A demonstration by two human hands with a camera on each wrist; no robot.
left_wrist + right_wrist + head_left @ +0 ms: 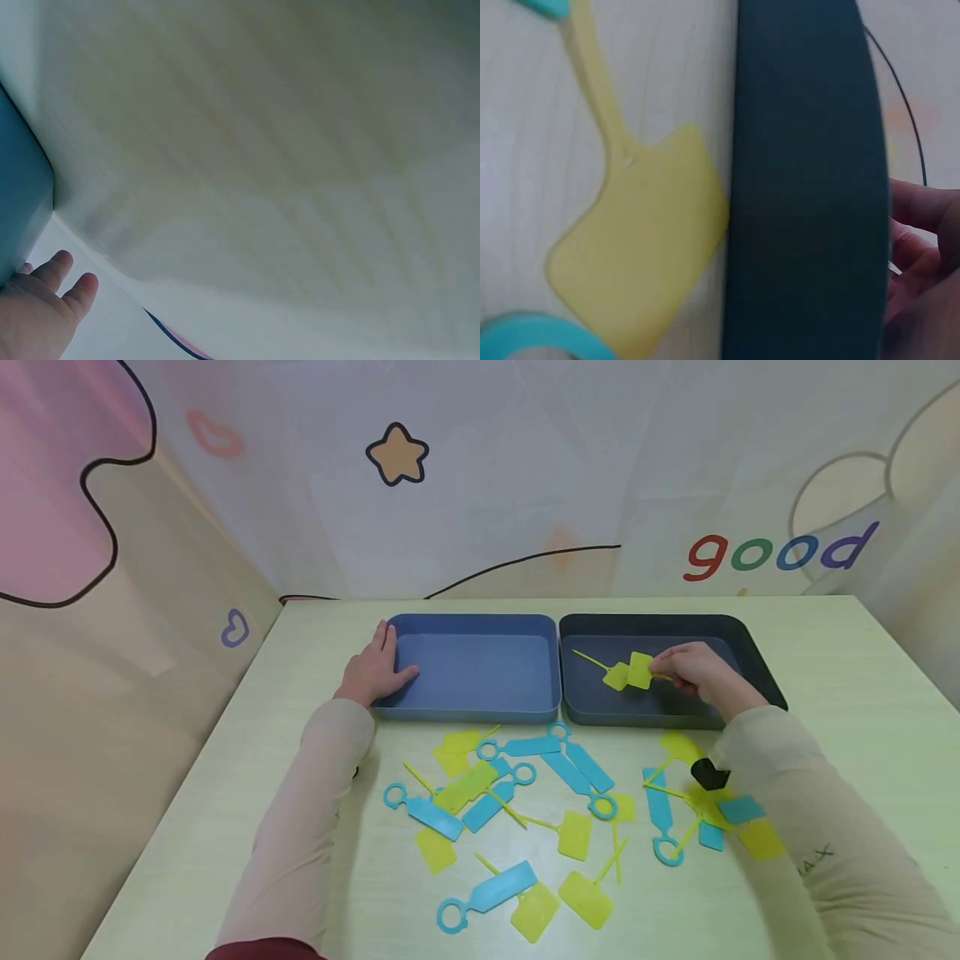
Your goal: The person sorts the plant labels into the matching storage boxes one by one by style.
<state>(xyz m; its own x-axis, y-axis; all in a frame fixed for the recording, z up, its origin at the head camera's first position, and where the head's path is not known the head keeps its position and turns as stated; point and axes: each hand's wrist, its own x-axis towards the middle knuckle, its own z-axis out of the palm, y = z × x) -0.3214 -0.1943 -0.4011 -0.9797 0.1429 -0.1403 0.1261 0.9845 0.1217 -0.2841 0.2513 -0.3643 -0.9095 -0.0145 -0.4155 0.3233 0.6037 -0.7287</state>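
Note:
My right hand [697, 672] pinches a yellow plastic tag [640, 670] by its thin tail, inside the dark tray [750, 652]. Another yellow tag [616, 677] lies in that tray, partly overlapped by the held one. In the right wrist view the tray's wall [806, 180] covers part of the fingers and hides the held tag. My left hand [372, 670] rests on the left rim of the blue tray [480, 668], fingers extended and thumb over the inside. The left wrist view catches this hand [37, 319] beside the tray's outer wall [19, 180].
Several yellow tags [574, 835] and blue ring-ended tags [504, 887] lie scattered and overlapping on the table [225, 827] before the trays. More tags, one of them blue [658, 802], lie beside and partly under the right forearm. A printed curtain [510, 485] hangs behind the table.

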